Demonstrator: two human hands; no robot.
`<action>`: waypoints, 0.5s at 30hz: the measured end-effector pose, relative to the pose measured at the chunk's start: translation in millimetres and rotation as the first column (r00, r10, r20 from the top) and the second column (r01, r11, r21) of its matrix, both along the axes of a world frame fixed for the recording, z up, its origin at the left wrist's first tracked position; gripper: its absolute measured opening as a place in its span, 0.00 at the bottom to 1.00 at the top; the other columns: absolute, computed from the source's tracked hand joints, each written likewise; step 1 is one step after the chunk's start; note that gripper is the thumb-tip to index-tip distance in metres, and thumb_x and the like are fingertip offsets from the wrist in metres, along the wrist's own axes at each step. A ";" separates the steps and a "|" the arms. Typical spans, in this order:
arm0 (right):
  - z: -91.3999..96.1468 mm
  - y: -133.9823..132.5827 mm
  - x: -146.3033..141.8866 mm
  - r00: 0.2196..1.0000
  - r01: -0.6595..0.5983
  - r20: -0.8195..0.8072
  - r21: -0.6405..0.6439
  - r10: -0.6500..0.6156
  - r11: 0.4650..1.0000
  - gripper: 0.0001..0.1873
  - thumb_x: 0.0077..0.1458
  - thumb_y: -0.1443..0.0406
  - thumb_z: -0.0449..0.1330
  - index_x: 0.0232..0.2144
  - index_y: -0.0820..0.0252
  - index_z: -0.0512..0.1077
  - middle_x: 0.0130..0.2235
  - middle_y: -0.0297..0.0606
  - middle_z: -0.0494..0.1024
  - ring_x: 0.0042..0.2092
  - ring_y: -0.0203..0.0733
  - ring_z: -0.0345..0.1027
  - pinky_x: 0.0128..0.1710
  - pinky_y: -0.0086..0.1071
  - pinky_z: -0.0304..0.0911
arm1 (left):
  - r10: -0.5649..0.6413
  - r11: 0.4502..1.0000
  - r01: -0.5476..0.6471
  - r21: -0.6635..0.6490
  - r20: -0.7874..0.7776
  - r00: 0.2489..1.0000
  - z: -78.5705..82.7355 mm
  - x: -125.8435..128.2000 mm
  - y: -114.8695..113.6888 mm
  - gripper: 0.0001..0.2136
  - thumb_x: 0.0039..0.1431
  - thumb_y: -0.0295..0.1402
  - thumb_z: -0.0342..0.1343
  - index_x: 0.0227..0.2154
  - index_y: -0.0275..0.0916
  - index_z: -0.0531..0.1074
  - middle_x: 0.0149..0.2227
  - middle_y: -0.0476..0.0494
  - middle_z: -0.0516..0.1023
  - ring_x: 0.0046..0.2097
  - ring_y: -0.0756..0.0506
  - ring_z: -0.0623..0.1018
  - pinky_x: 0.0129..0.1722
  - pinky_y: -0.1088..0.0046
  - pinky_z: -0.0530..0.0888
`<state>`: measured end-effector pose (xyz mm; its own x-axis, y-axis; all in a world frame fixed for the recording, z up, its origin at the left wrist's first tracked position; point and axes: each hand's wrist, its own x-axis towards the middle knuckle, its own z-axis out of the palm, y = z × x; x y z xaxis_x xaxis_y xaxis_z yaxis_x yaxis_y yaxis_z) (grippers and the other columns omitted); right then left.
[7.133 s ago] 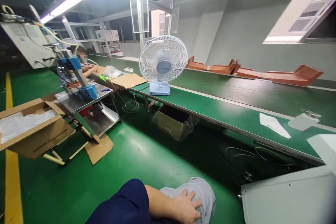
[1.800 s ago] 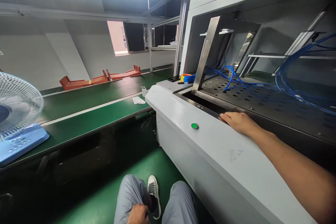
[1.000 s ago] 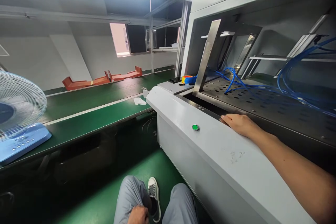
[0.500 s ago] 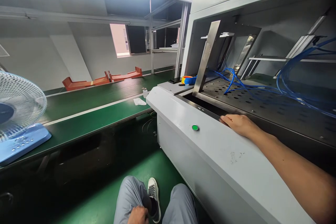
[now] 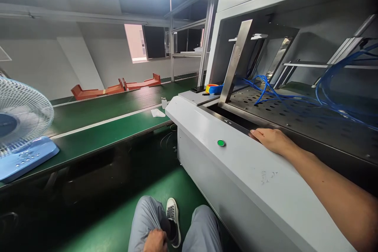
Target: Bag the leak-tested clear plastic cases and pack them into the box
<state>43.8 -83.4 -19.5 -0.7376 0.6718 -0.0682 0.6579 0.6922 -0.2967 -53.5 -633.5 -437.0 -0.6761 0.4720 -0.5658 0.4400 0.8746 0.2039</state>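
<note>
My right hand [image 5: 270, 138] lies on the inner edge of the machine's light grey front ledge [image 5: 203, 130], its fingers curled down over that edge and the fingertips partly hidden. Left of it on the ledge is a green round button [image 5: 221, 143], untouched. Low in the view, my left hand [image 5: 155, 240] rests on my left thigh with fingers curled in; I see nothing in it. Behind my right hand, inside the machine, lies a perforated metal plate [image 5: 251, 105] with loops of blue tubing [image 5: 262, 88] on it.
An upright metal bar [image 5: 237, 61] stands at the bay's left. Blue and yellow-orange tape rolls [image 5: 215, 89] lie on the ledge corner. A green conveyor [image 5: 118, 129] runs left, with a white sheet [image 5: 158, 113], a small bottle [image 5: 164, 103] and a blue fan [image 5: 26, 157].
The view has shifted very slightly, so the machine sits a little further right in the picture. Both hands keep their places on the ledge and the thigh.
</note>
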 end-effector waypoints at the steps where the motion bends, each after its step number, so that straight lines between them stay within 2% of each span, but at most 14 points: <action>1: 0.2 -0.4 -0.1 1.000 0.002 0.002 0.003 -0.002 1.000 0.25 0.70 0.52 0.44 0.33 0.54 0.75 0.36 0.40 0.79 0.40 0.47 0.70 0.37 0.34 0.58 | 0.005 1.000 -0.005 0.009 0.000 1.000 -0.3 0.0 -0.3 0.05 0.41 0.37 0.51 0.23 0.46 0.62 0.39 0.40 0.77 0.55 0.28 0.76 0.56 0.45 0.67; 9: 1.8 -2.1 -1.5 1.000 -0.002 -0.005 0.009 0.002 1.000 0.24 0.70 0.53 0.45 0.32 0.55 0.76 0.36 0.41 0.80 0.40 0.48 0.71 0.37 0.34 0.58 | 0.042 0.997 -0.042 0.058 0.001 0.999 1.8 2.4 -1.1 0.04 0.39 0.36 0.52 0.23 0.46 0.65 0.37 0.39 0.77 0.54 0.26 0.76 0.56 0.43 0.66; 15: 0.4 -0.9 -1.1 1.000 -0.005 -0.027 0.003 0.005 1.000 0.24 0.69 0.53 0.46 0.32 0.55 0.77 0.35 0.41 0.80 0.39 0.48 0.71 0.36 0.34 0.58 | 0.080 0.993 -0.082 0.080 0.032 0.996 10.0 5.5 -0.7 0.05 0.40 0.35 0.52 0.25 0.47 0.70 0.39 0.38 0.78 0.55 0.26 0.74 0.59 0.44 0.64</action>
<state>42.7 -84.3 -19.0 -0.7426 0.6682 -0.0458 0.6460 0.6966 -0.3122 -48.0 -634.3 -427.1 -0.6977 0.4614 -0.5480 0.3612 0.8872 0.2871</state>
